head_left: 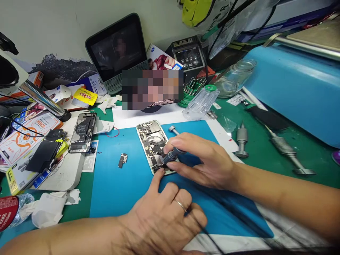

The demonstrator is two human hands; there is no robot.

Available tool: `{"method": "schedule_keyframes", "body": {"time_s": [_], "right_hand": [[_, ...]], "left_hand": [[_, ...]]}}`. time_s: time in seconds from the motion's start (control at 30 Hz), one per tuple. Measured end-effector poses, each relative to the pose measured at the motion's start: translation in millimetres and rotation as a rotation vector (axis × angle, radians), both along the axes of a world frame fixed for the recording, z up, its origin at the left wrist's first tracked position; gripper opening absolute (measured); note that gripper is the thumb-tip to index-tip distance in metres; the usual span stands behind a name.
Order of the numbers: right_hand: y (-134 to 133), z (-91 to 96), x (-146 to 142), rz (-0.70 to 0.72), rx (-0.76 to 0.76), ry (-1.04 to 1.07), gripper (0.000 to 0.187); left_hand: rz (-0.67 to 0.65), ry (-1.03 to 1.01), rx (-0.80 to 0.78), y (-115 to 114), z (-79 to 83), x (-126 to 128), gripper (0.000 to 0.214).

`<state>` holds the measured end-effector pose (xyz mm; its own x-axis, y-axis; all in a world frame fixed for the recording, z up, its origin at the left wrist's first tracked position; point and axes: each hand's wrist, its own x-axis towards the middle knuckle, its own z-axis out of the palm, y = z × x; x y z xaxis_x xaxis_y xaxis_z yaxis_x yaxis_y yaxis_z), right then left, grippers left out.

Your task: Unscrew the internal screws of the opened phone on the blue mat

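An opened phone (152, 141) with its insides showing lies on a blue mat (119, 184). My right hand (204, 159) pinches a dark grey screwdriver (171, 155), its tip down on the phone's lower part. My left hand (164, 216), with a ring on one finger, rests on the mat with fingers curled. Its index fingertip touches the phone's bottom edge. A small loose metal part (122, 159) lies on the mat to the phone's left.
A second opened phone (83, 132) lies at left on a white pad, beside dark flat parts (46, 150). A tablet (118, 49), a screwdriver rack (192, 90), a glass jar (235, 78) and metal tools (241, 140) stand behind. A blue machine (292, 85) fills the right.
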<state>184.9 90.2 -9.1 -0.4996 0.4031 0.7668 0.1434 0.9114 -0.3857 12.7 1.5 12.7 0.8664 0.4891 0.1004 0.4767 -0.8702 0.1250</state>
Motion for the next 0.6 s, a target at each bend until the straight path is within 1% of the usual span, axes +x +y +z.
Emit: {"method": "schedule_keyframes", "body": {"time_s": [0.07, 0.2, 0.27, 0.33, 0.4, 0.53, 0.6], "right_hand": [[-0.8, 1.7, 0.0, -0.002, 0.0, -0.014, 0.064], [-1.8, 1.9, 0.3, 0.043, -0.012, -0.018, 0.064], [-1.6, 1.5, -0.3, 0.056, 0.015, -0.011, 0.062], [-1.6, 2.4, -1.0, 0.035, 0.056, -0.004, 0.058], [-2.2, 4.7, -1.4, 0.013, 0.066, -0.008, 0.055], [-3.6, 8.8, -0.4, 0.036, -0.019, -0.032, 0.054], [-3.1, 8.7, 0.2, 0.06, -0.036, -0.027, 0.055]], "left_hand": [[0.007, 0.017, -0.008, -0.8, 1.1, 0.0, 0.054], [0.006, 0.016, -0.02, -1.7, -0.9, -1.2, 0.054], [0.001, 0.006, -0.023, -1.7, -3.2, -1.9, 0.056], [0.007, 0.006, -0.024, -1.5, -4.7, -2.2, 0.056], [0.012, 0.006, -0.022, -1.3, -4.8, -1.9, 0.056], [0.006, 0.016, -0.026, -0.9, -2.4, -0.8, 0.055], [0.004, 0.016, -0.025, -0.9, -1.8, -0.7, 0.055]]}}
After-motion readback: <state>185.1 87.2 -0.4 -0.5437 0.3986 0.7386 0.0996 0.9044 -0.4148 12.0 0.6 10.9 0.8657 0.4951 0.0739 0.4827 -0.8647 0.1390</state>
